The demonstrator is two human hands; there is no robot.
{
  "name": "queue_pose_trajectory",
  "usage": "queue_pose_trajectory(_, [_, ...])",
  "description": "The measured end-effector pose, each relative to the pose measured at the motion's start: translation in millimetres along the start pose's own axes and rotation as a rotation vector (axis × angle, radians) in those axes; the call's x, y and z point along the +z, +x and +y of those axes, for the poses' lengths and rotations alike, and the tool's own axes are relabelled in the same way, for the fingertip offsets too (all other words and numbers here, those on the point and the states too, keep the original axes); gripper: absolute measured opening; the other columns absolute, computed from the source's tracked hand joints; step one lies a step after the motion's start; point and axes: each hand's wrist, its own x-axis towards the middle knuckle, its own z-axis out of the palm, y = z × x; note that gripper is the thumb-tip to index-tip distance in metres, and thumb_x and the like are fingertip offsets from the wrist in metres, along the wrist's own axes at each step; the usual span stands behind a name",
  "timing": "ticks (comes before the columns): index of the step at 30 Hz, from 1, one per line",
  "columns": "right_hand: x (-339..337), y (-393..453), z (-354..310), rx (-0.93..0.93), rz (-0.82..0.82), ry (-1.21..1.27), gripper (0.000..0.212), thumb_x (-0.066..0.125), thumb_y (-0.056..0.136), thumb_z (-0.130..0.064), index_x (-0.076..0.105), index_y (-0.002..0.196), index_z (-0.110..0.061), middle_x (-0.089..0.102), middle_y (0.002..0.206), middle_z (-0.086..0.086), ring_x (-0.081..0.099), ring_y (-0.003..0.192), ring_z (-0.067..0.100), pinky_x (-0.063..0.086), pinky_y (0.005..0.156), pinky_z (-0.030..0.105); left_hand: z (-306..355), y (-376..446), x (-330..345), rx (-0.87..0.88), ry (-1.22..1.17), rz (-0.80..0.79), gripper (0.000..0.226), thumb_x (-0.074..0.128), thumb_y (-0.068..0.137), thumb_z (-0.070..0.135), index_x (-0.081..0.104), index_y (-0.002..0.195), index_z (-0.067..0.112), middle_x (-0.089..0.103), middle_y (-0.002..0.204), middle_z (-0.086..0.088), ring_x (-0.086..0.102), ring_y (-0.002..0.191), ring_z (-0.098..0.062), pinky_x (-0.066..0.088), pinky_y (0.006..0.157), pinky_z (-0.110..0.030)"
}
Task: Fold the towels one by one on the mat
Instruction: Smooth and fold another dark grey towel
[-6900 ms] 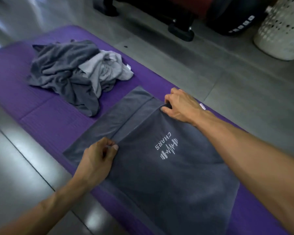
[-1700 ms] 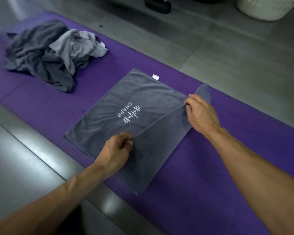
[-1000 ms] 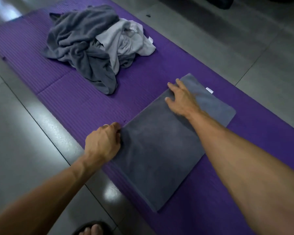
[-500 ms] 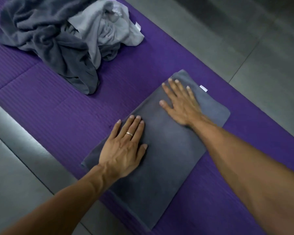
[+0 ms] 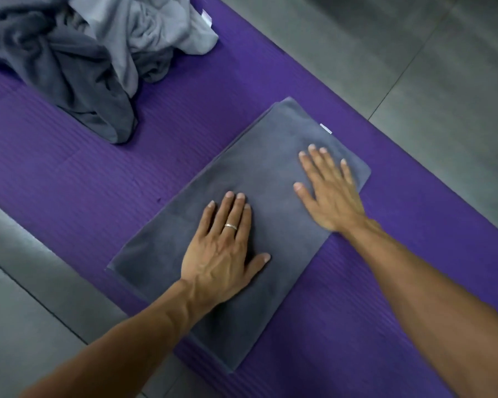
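Note:
A dark grey towel (image 5: 259, 168), folded into a long rectangle, lies diagonally on the purple mat (image 5: 69, 182). My left hand (image 5: 224, 248) presses flat on its middle with straight fingers, a ring on one finger. My right hand (image 5: 328, 191) lies flat with spread fingers on the towel's far right part, near its edge. A small white tag (image 5: 326, 128) sticks out at the towel's far edge. A heap of unfolded towels (image 5: 78, 53), dark grey and light grey, sits on the mat at the upper left.
Grey floor tiles (image 5: 414, 53) run beyond the mat's far side and along its near left side. Bare purple mat stretches between the heap and the folded towel and to the right of my right arm.
The towel was folded over, hiding its logo. Both hands went from pinching its edges to lying flat on it, and over the last half second slid to the right across its surface.

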Motion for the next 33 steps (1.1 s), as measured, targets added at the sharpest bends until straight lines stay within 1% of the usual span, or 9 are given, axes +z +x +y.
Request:
queue_pose_trajectory(5, [-15,12,0,0.178,0.133,0.11,0.058,0.031,0.102,-0.042,0.028,0.151,-0.013,0.016,0.161,0.011,0.01,0.149,0.025,0.01,0.12,0.049,25,0,-4,-0.021,-0.046,0.039,0.071,0.036,0.088,0.044,0.04,0.142,-0.003,0.038,0.15,-0.018,0.027,0.143,-0.034,0.017,0.116,-0.057])
queue_pose_trajectory(7, [-5,-15,-24,0.014,0.21,0.158,0.054,0.036,0.099,-0.039,0.04,0.145,-0.01,0.029,0.156,0.014,0.022,0.146,0.027,0.021,0.117,0.05,44,-9,3,0.033,-0.087,0.053,0.066,0.036,0.091,0.04,0.041,0.141,-0.002,0.04,0.149,-0.018,0.028,0.143,-0.033,0.015,0.115,-0.055])
queue_pose_trajectory(10, [18,-60,-20,-0.234,0.058,0.061,0.06,0.031,0.096,-0.048,0.035,0.149,-0.019,0.024,0.159,0.006,0.018,0.148,0.021,0.019,0.117,0.051,54,-21,12,0.093,-0.06,0.009,0.081,0.036,0.091,0.061,0.039,0.143,-0.001,0.035,0.152,-0.018,0.025,0.144,-0.033,0.012,0.116,-0.054])
queue_pose_trajectory(16, [-2,-31,70,0.2,-0.134,0.033,0.073,0.011,0.093,-0.067,-0.004,0.154,-0.03,-0.011,0.162,-0.008,-0.011,0.149,0.015,-0.006,0.117,0.055,53,-32,10,0.112,0.015,-0.036,0.1,0.042,0.077,0.076,0.032,0.147,0.004,0.027,0.156,-0.017,0.019,0.146,-0.031,0.007,0.116,-0.055])
queue_pose_trajectory(22, [-18,-41,51,0.151,0.096,0.079,0.054,0.034,0.101,-0.037,0.029,0.15,-0.014,0.016,0.161,0.009,0.012,0.149,0.026,0.01,0.119,0.051,56,-51,12,0.11,-0.097,0.065,0.068,0.048,0.082,0.058,0.053,0.13,0.01,0.045,0.145,-0.014,0.032,0.141,-0.033,0.021,0.114,-0.061])
queue_pose_trajectory(25, [-7,-79,29,-0.046,0.145,0.21,0.053,0.041,0.093,-0.028,0.042,0.144,-0.011,0.029,0.157,0.009,0.026,0.145,0.025,0.022,0.116,0.049,57,-56,7,0.115,-0.227,0.186,0.034,0.052,0.081,0.039,0.065,0.095,0.011,0.064,0.113,-0.008,0.052,0.127,-0.03,0.04,0.103,-0.059])
queue_pose_trajectory(28, [6,-103,24,-0.136,0.11,0.241,0.062,0.051,0.078,-0.022,0.049,0.139,-0.011,0.034,0.155,0.008,0.031,0.143,0.026,0.027,0.115,0.05,58,-55,-12,-0.077,-0.38,0.187,0.022,0.053,0.08,0.033,0.063,0.083,0.015,0.068,0.088,-0.001,0.066,0.098,-0.024,0.056,0.077,-0.042])
queue_pose_trajectory(30, [9,-105,23,-0.151,0.121,0.235,0.059,0.062,0.078,-0.014,0.053,0.136,-0.012,0.037,0.153,0.008,0.032,0.142,0.027,0.029,0.113,0.05,55,-54,-24,-0.185,-0.486,0.184,0.018,0.054,0.081,0.034,0.059,0.084,0.017,0.065,0.073,0.002,0.064,0.072,-0.02,0.052,0.064,-0.036])
queue_pose_trajectory(33, [2,-93,17,-0.146,0.222,0.26,0.037,0.066,0.081,-0.008,0.065,0.118,-0.012,0.05,0.144,0.009,0.042,0.137,0.029,0.036,0.107,0.052,48,-55,-40,-0.217,-0.565,0.199,0.012,0.062,0.087,0.03,0.057,0.084,0.019,0.064,0.069,0.005,0.059,0.063,-0.01,0.046,0.065,-0.022])
